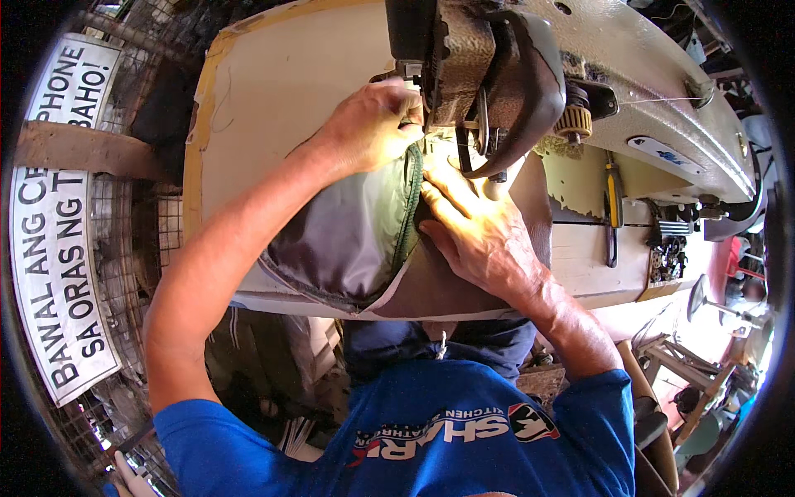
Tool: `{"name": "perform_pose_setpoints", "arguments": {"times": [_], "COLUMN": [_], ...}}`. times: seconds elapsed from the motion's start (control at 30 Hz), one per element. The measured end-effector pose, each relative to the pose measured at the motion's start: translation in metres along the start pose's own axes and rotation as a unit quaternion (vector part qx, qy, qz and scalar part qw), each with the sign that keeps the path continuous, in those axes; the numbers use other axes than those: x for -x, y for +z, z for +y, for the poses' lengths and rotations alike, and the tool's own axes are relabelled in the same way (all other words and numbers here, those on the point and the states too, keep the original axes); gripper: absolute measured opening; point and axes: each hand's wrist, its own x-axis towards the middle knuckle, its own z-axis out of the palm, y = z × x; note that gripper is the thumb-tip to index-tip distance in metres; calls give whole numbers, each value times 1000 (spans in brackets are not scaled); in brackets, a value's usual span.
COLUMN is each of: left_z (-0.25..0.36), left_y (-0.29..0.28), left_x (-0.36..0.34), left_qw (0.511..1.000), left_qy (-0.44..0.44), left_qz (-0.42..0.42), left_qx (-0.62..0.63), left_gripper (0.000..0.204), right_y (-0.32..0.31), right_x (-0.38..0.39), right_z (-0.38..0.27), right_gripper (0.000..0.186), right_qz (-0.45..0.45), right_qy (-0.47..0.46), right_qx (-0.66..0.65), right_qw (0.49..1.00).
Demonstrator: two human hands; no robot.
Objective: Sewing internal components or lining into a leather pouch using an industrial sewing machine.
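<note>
A grey, shiny lining fabric [339, 228] with a dark green trimmed edge [409, 207] lies on the table of a sewing machine [530, 83]. Brown material [443, 282] spreads beside and under it. My left hand [377, 120] is closed, its fingers curled together next to the needle area at the far end of the green edge. What it pinches, if anything, is hidden. Flat on the work lies my right hand [476, 224], fingers stretched toward the lit presser foot area. The machine's head partly covers the needle.
A yellow-and-black handled tool [613, 195] lies on the right of the machine bed, near a small metal part [667, 253]. Wire mesh with white signs [62, 282] stands at the left. The pale table [281, 74] has tape along its far left edge.
</note>
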Motion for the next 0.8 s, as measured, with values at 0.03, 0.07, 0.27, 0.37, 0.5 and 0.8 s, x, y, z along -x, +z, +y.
{"name": "perform_pose_setpoints", "arguments": {"times": [0.03, 0.07, 0.27, 0.37, 0.5, 0.8], "left_z": [8, 5, 16, 55, 66, 43], "left_y": [-7, -3, -11, -23, -8, -2], "left_x": [4, 4, 14, 36, 64, 61], "left_qw": [999, 999, 963, 987, 983, 988], "left_qy": [-8, -9, 59, -19, 41, 41], "left_qz": [14, 15, 118, 23, -29, -36], "left_qx": [-37, -39, -236, -160, -178, -146], "left_gripper": [12, 12, 15, 16, 30, 63], "right_y": [0, 0, 1, -2, -1, 0], "right_x": [-1, -2, -3, -3, -2, -4], "right_z": [-2, -3, -6, -6, -5, -4], "right_gripper": [40, 40, 39, 38, 38, 33], "right_qz": [-4, -7, -4, 3, 16, 22], "right_qy": [-2, -3, -4, 0, -12, -18], "right_qx": [4, 9, -3, 3, -2, -6], "right_qw": [1000, 1000, 1000, 1000, 1000, 1000]}}
